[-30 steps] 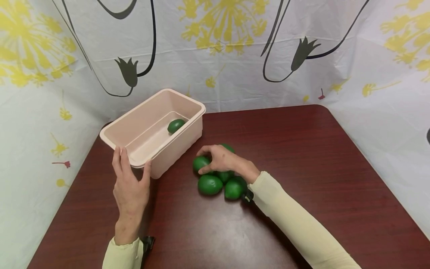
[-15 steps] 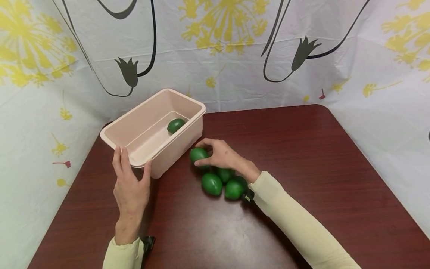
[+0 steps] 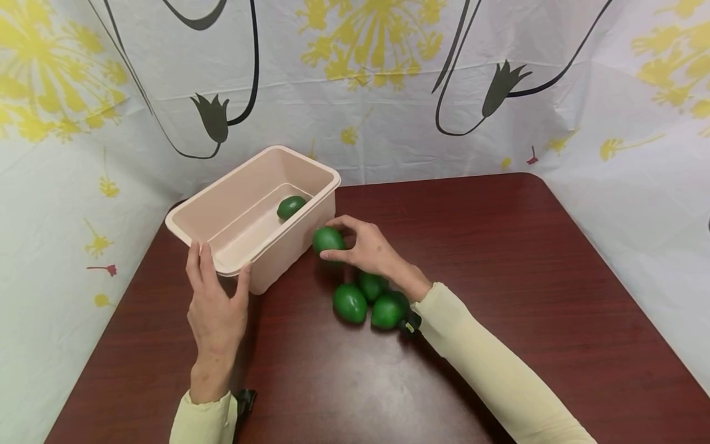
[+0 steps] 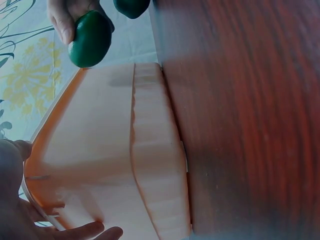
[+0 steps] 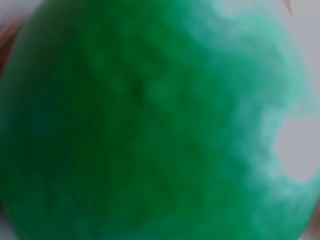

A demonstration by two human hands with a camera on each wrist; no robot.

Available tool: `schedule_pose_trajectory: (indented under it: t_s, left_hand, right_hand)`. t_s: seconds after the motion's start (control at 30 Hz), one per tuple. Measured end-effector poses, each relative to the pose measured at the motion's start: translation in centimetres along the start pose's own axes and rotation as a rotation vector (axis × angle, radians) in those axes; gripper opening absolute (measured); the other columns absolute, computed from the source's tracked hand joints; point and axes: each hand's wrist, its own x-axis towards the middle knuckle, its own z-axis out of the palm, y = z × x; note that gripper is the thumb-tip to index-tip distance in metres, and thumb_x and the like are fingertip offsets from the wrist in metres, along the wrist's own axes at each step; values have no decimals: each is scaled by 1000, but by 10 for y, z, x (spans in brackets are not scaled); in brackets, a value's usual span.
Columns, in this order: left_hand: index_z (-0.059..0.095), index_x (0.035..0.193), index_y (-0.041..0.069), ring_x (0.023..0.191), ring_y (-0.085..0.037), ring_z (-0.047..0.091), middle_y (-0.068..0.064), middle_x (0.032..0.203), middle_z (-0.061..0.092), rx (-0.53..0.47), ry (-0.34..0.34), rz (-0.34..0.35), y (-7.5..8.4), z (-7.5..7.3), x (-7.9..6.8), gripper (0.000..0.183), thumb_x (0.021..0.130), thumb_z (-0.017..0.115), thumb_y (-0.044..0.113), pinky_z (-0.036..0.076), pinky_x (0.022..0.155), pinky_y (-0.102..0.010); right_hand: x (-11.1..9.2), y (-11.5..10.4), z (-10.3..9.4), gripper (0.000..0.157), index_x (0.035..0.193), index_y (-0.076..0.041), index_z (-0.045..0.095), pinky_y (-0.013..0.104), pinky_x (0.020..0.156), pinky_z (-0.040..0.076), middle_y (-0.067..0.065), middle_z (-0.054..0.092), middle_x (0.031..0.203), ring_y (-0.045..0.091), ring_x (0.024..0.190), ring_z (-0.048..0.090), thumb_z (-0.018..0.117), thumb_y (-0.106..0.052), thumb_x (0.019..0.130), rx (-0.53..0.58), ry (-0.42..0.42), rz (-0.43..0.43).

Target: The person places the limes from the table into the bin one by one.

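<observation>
My right hand [image 3: 371, 248] holds a green lime [image 3: 327, 242] between thumb and fingers, lifted off the table beside the bin's long side. The same lime [image 5: 150, 125] fills the right wrist view, blurred. My left hand [image 3: 216, 314] grips the near corner of a pale pink plastic bin [image 3: 294, 250], thumb on one side and fingers on the other. Low in the left wrist view, fingertips [image 4: 87, 231] lie against the bin's outer wall. One lime [image 3: 291, 207] lies inside the bin. Several more limes [image 3: 350, 303] sit clustered below my right wrist, partly hidden by it.
A dark red wooden table [image 3: 471, 246] carries everything, its far edge close behind the bin. White cloth [image 3: 377, 135] with printed flowers hangs around the back and sides.
My right hand has picked the lime from the cluster and moved it up and toward the bin. A neighbouring lime has turned slightly. The left hand and the bin have stayed put.
</observation>
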Motion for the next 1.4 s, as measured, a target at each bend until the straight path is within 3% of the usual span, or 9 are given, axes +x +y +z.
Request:
schedule_pose_trajectory:
  t_s: [0.43,0.7,1.07,1.4]
  left_hand:
    - [32,165,16,88,-59,64,-3,173,28,-4,6,10,-1,0,-6,79,100,62,51,47,72,-69]
    - [32,165,17,86,-59,63,-2,173,27,4,9,11,-3,-2,-5,79,100,62,51,47,71,-69]
    - [30,165,18,90,-58,63,-2,174,25,-7,4,6,-1,0,-1,79,101,61,52,46,74,-70]
    - [30,165,18,91,-59,63,-1,174,25,-16,12,4,-3,2,0,80,101,61,52,46,74,-70]
  right_hand:
    - [-6,-2,-1,53,131,-22,66,51,98,57,0,72,127,26,112,73,88,-32,84,45,105,-48]
    - [-6,-12,0,56,133,-21,65,39,94,60,-1,70,130,20,109,76,89,-29,83,97,158,-63]
    - [1,-27,-8,61,136,-10,64,31,92,60,4,69,132,21,107,76,90,-18,82,189,266,-184]
    - [9,-39,-8,59,135,-18,65,32,94,58,1,69,130,16,110,71,90,-24,82,148,272,-221]
